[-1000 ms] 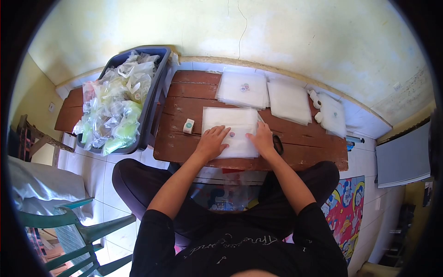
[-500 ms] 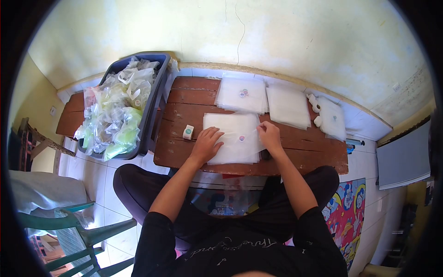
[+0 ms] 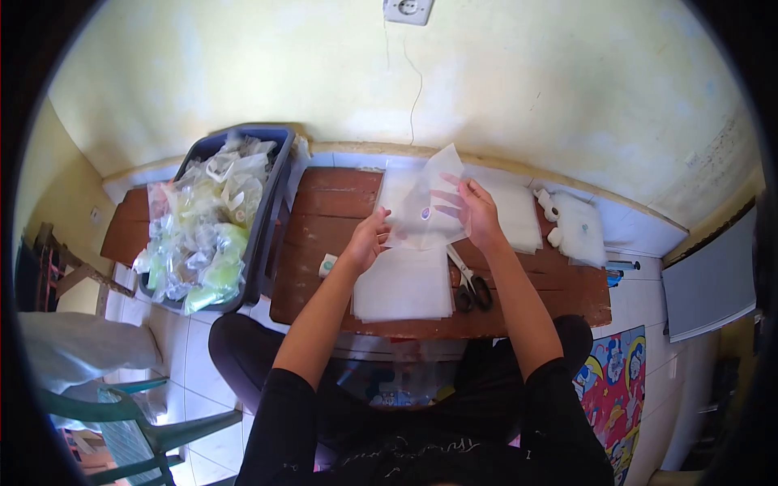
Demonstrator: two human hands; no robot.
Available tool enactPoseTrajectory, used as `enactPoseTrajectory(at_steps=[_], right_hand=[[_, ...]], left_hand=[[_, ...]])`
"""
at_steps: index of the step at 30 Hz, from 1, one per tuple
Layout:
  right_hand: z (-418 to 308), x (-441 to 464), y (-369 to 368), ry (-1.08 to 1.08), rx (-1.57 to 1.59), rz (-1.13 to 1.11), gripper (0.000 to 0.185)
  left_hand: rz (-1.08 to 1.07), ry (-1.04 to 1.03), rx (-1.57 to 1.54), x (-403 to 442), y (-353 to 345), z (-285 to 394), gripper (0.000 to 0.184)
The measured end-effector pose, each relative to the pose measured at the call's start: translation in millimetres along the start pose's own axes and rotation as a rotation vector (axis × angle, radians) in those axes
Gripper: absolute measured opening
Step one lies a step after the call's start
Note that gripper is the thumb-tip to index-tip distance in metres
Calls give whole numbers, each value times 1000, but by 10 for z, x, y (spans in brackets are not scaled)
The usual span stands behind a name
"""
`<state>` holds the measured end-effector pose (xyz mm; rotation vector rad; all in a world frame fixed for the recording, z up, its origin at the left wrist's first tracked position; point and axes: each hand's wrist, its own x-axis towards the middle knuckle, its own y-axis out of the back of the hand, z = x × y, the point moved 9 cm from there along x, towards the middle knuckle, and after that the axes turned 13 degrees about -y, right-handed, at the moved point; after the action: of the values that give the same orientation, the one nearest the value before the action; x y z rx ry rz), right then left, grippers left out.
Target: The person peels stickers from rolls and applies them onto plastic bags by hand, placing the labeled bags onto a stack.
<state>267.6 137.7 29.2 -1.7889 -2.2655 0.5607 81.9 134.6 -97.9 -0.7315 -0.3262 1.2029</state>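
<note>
"Where's the clear bag (image 3: 420,198)?"
"Raised above the brown wooden surface (image 3: 328,202), gripped by the right hand (image 3: 483,217); whether the left hand (image 3: 369,240) grips it, I can't tell."
"And around?"
"Scissors (image 3: 472,293) beside stacked plastic (image 3: 401,287), a filled tub (image 3: 274,198) leftward, a socket (image 3: 408,9) on the pale wall (image 3: 535,105)."

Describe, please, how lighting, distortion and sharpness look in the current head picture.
Head view: the lens bows the base of the wall and leaves black corners; head view: the floor near the green chair is brightly lit; head view: fingers of the right hand show hazily through the raised plastic bag; head view: the scissors look fairly sharp.
</note>
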Motion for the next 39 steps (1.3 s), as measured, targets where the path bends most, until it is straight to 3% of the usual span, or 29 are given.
enactPoseTrajectory(at_steps=[2, 12, 14, 21, 23, 26, 30, 35, 39], right_hand=[[51, 143, 190, 8, 17, 56, 21], [593, 583, 1433, -123, -288, 638, 18], [647, 643, 1562, -173, -480, 741, 18], [713, 751, 1641, -68, -835, 835, 21], [640, 687, 1516, -3, -925, 889, 27], [584, 625, 1256, 20, -1167, 875, 32], [697, 634, 1187, -32, -1199, 813, 30], [599, 476, 915, 213, -1428, 845, 27], [589, 266, 783, 236, -1387, 838, 26]], left_hand=[[65, -298, 164, 162, -32, 198, 45], [298, -499, 725, 948, 310, 276, 20], [355, -643, 997, 1011, 295, 411, 16], [394, -578, 1197, 1212, 269, 436, 16], [322, -746, 1496, 1184, 129, 471, 19], [298, -716, 1517, 1190, 131, 417, 22], [266, -721, 1586, 1236, 172, 362, 21], [305, -858, 1594, 866, -11, 447, 17], [250, -896, 1556, 499, -102, 356, 15]])
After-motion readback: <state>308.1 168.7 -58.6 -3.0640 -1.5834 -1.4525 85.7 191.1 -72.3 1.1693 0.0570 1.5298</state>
